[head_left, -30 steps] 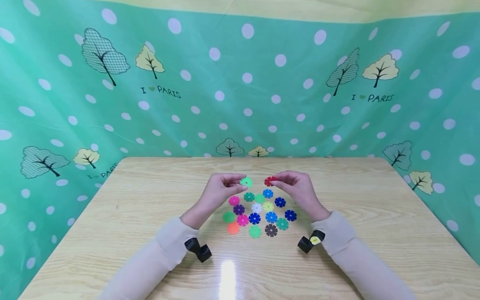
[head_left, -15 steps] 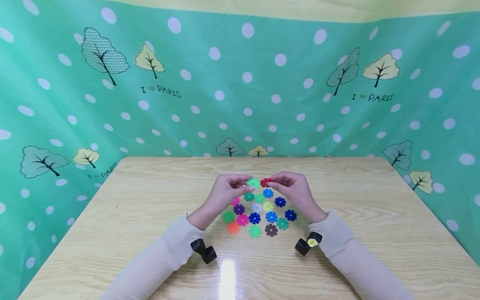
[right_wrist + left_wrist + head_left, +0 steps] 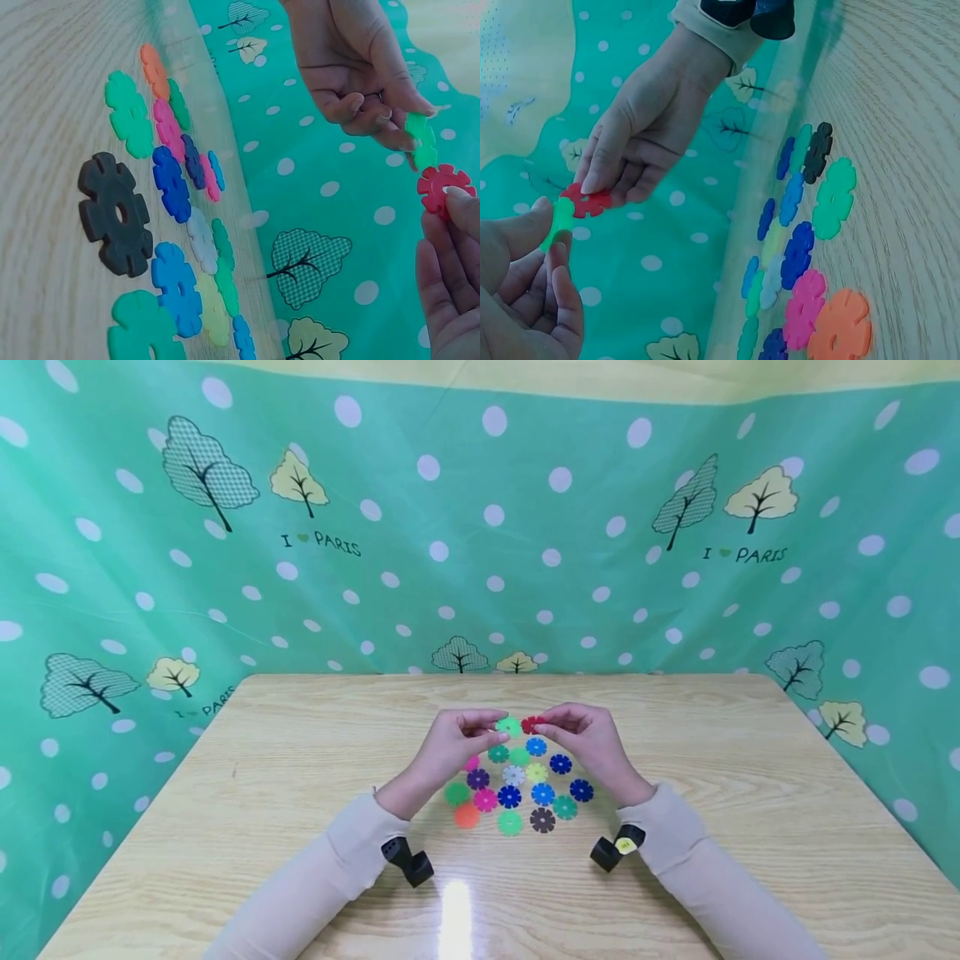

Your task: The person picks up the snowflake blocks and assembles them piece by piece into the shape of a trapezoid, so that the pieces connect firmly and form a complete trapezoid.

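Pinches a light green disc [image 3: 508, 727] narrowly between thumb and fingers of the left hand [image 3: 448, 742], just below the centre of the head view. Grips a red disc [image 3: 531, 725] likewise in the right hand [image 3: 588, 731], immediately to the right, rim toward rim. Judging by thin, notched shapes, likely to handle as light, stiff plastic: hardly fragile, perhaps slightly slippery on the flat faces. Best taken by the outer rim, thumb on one face and fingertips on the other, leaving the facing notches uncovered. Lower in the head view, spread over the table [image 3: 750, 827], runs from an orange disc [image 3: 467, 817] at lower left to a dark brown disc [image 3: 534, 820] farther right.

Cannot tell meshed notches from mere touching between green and red. Shows the green nearly edge-on in the right wrist view, half-covered by fingers. Loses part of a pink disc [image 3: 472, 763] behind the left hand in the head view, and part of a teal disc [image 3: 142, 322] past the bottom edge of the right wrist view.
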Demonstrator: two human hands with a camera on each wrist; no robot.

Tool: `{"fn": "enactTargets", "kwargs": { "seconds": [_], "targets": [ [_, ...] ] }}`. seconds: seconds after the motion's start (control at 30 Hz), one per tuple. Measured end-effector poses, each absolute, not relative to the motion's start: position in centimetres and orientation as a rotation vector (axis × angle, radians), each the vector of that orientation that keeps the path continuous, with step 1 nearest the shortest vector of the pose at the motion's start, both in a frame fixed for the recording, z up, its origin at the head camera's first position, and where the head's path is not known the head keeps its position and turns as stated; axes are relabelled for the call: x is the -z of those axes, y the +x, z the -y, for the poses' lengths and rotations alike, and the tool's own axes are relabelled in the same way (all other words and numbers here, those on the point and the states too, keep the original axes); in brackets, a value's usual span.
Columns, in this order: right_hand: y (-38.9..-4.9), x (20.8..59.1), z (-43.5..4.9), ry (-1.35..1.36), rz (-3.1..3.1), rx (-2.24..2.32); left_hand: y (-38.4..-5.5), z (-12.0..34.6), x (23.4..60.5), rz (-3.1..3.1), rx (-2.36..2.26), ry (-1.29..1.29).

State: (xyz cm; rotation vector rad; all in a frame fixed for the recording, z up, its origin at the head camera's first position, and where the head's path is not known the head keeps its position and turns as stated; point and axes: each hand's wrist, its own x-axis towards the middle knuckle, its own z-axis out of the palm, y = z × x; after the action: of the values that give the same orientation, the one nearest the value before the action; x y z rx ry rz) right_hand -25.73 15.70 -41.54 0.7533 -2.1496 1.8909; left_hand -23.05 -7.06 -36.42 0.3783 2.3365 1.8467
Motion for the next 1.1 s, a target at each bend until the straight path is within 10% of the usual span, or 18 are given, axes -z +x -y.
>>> {"fn": "enactTargets", "kwargs": {
  "seconds": [1.1],
  "targets": [
    [-23.7, 39.5, -14.7, 0.806, 2.208, -1.833, -23.9, 7.3, 36.9, -2.310, -1.577, 0.774]
  ]
}}
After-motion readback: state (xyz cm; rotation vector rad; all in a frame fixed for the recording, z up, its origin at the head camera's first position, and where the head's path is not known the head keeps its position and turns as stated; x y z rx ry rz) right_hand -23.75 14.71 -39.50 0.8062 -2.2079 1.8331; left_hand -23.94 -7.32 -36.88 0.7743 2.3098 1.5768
